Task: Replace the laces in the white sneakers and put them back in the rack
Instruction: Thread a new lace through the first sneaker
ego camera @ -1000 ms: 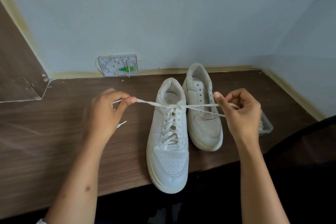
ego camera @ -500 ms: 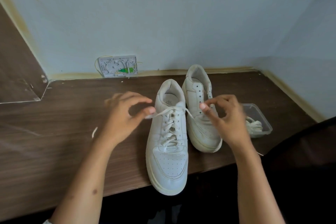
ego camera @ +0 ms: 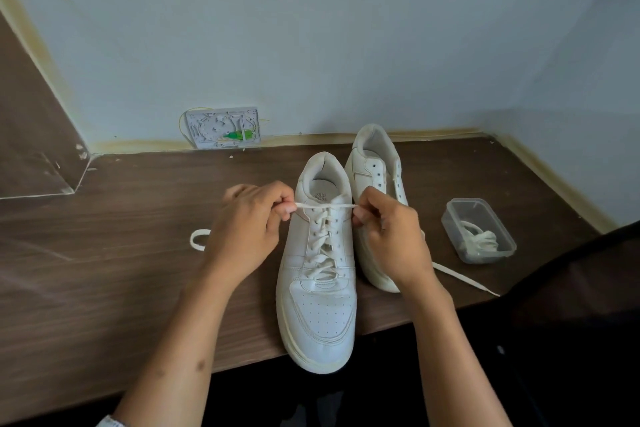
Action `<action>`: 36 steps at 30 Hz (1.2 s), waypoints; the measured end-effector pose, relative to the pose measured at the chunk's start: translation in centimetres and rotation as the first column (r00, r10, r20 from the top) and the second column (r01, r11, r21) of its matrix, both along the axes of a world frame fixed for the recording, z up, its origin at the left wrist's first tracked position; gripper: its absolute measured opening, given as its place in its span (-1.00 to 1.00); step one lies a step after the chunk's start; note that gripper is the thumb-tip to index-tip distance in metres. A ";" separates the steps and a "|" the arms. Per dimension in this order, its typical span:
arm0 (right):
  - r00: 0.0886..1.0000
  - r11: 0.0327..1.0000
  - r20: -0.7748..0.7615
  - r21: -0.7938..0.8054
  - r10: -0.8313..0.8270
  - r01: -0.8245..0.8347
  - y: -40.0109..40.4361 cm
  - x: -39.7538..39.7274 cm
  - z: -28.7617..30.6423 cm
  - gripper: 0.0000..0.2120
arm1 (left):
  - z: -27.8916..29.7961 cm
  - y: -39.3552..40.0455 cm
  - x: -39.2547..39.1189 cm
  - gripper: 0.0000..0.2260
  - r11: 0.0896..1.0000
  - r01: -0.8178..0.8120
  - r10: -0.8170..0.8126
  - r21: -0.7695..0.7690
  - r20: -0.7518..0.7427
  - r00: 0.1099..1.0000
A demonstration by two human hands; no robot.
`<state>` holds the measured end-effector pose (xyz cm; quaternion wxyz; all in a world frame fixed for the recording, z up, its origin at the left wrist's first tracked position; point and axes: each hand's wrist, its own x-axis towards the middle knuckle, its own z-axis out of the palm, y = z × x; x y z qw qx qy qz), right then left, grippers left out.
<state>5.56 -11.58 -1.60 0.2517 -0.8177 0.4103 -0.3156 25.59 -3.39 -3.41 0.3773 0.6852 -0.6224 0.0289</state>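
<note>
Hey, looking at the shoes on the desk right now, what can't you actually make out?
Head view only:
- Lace ends: hidden inside the left hand and right hand.
- Unlaced sneaker: its toe is behind the right hand.
- Insole print in laced sneaker: too small.
- Rack: outside the frame.

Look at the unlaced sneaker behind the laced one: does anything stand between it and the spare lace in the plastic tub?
Nothing visible does. The unlaced sneaker and the clear plastic tub holding the spare lace are parted only by bare tabletop. Nearer the front, the right hand covers the sneaker's toe, and a loose lace end trails there.
</note>
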 end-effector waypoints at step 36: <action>0.833 0.932 0.538 0.225 0.124 -0.285 13.5 -0.1 20.9 -0.79 | 22.6 9.6 -6.4 -0.66 0.989 0.131 -0.145 -0.074 -0.233 0.961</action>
